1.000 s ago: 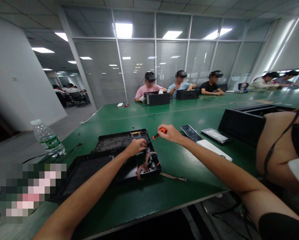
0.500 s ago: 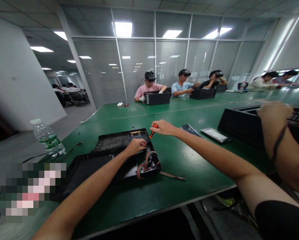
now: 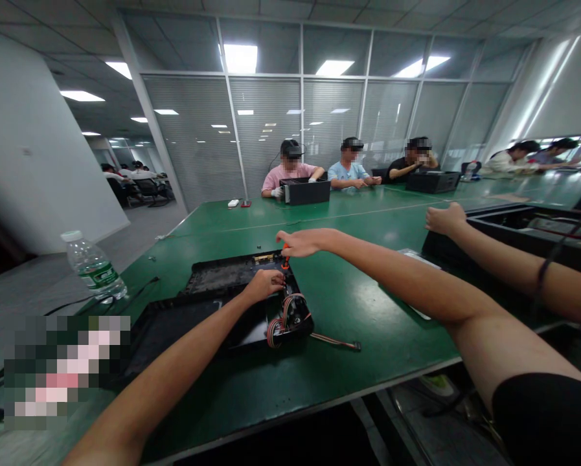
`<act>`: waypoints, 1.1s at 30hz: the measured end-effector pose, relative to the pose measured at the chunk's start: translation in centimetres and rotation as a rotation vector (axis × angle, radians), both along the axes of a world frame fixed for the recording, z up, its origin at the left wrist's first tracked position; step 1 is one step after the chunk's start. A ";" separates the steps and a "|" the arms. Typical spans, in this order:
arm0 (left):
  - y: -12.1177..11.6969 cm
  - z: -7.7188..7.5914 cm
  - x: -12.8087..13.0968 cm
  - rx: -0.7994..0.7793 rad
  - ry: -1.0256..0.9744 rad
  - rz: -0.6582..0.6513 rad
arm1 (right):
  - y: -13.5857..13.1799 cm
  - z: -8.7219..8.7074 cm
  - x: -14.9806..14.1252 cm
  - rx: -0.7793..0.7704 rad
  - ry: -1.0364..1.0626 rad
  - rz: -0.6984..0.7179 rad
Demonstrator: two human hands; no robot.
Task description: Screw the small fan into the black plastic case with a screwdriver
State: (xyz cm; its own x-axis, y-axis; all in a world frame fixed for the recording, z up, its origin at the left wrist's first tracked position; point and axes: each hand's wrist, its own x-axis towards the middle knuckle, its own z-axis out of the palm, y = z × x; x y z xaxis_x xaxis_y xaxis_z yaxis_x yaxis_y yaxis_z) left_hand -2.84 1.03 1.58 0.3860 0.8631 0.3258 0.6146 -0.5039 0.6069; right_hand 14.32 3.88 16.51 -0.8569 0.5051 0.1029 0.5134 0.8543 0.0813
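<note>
My right hand [image 3: 304,243] holds a screwdriver [image 3: 285,257] by its orange and black handle, nearly upright. Its tip is hidden near the fingers of my left hand [image 3: 267,285]. These left fingers are pinched at the inner edge of an opened black metal case [image 3: 236,266]; what they grip is too small to make out. Striped ribbon cables [image 3: 290,307] loop inside the case's right end, just below my left hand. One loose cable end with a dark connector [image 3: 353,345] lies on the green table [image 3: 363,349].
A water bottle [image 3: 93,268] stands at the left. On the right a neighbour's hand [image 3: 446,219] rests by a large black case [image 3: 508,217]. A flat silver drive [image 3: 419,257] lies partly behind my right arm. Across the table, people sit with black boxes [image 3: 306,191].
My right hand shifted left and the screwdriver became more upright. My left hand stayed in place. The neighbour's hand moved left. Across the table, one black box moved right.
</note>
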 end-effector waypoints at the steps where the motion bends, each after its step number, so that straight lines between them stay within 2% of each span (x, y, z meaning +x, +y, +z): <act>1: -0.1 0.0 0.0 0.002 -0.006 0.000 | -0.1 -0.1 0.0 0.000 0.007 0.021; 4: -0.2 0.0 0.1 0.022 -0.014 0.018 | 0.0 -0.3 0.8 0.075 0.109 -0.015; 6: -0.4 0.4 0.1 0.039 -0.012 0.043 | 0.2 -0.5 2.5 0.043 0.238 -0.033; 8: -0.5 1.2 -0.2 0.055 -0.011 0.067 | 0.5 -1.0 5.1 -0.104 0.424 -0.018; 10: -0.9 2.1 -1.1 0.060 0.037 0.069 | 0.5 -2.1 7.9 -0.352 0.688 -0.041; 12: -1.7 2.8 -2.6 0.059 0.184 0.042 | 0.3 -3.8 10.0 -0.450 0.755 -0.044; 15: -3.8 3.1 -5.3 0.050 0.457 0.011 | -0.8 -7.2 10.6 -0.854 0.868 0.104; 17: -5.2 3.1 -7.0 0.036 0.540 0.001 | -2.2 -9.5 9.5 -0.961 0.797 0.179; 19: -6.0 3.2 -8.3 0.045 0.537 0.005 | -4.0 -11.3 7.8 -0.849 0.713 0.220; 21: -5.8 3.6 -9.3 0.106 0.498 0.038 | -6.0 -12.5 6.1 -0.557 0.655 0.252; 23: -4.6 3.9 -10.0 0.185 0.460 0.095 | -7.8 -13.4 4.9 -0.262 0.577 0.279; 25: -2.8 3.9 -10.5 0.174 0.437 0.134 | -8.9 -14.2 4.2 -0.087 0.483 0.290; 27: -1.1 3.4 -10.7 0.039 0.413 0.139 | -9.4 -14.9 4.0 0.007 0.417 0.309; 30: 0.4 2.2 -10.9 -0.169 0.320 0.103 | -9.2 -15.8 4.4 0.092 0.347 0.427; 33: 0.8 1.4 -10.9 -0.225 0.233 0.079 | -9.0 -16.2 5.3 0.146 0.309 0.554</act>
State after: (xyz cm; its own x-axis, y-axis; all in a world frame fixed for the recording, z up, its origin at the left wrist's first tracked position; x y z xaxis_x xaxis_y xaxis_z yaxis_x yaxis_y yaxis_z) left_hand -13.78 1.85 2.96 0.3565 0.9337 0.0340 0.7819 -0.3180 0.5362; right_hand 19.64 -5.16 0.29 -0.9066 -0.0412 0.4200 0.0179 0.9906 0.1359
